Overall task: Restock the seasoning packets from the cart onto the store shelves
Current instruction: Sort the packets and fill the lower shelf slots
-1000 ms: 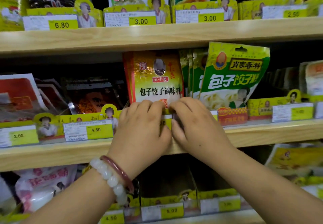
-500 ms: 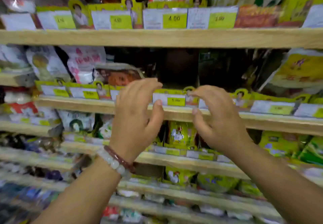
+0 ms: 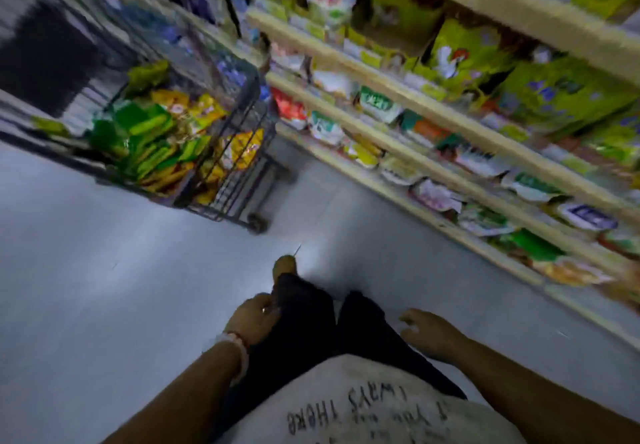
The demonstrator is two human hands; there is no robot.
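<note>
The view is blurred and tilted down toward the floor. A dark wire cart [image 3: 221, 152] stands at the left, filled with green, yellow and orange seasoning packets [image 3: 156, 138]. Wooden store shelves [image 3: 433, 166] full of packets run along the right. My left hand [image 3: 254, 319], with a bead bracelet at the wrist, hangs low beside my dark trousers, its fingers loosely curled and holding nothing. My right hand [image 3: 427, 331] hangs at my right side, fingers relaxed, also holding nothing. Both hands are well away from the cart and the shelves.
Grey floor [image 3: 104, 270] stretches between me and the cart. My foot [image 3: 284, 265] shows below the trousers. The cart's wheel [image 3: 258, 223] sits near the lowest shelf edge. A dark shape [image 3: 41, 55] lies at the far left behind the cart.
Both hands have left the middle shelf and dropped to my sides. The view has swung down and left, from the shelves to the floor and the cart.
</note>
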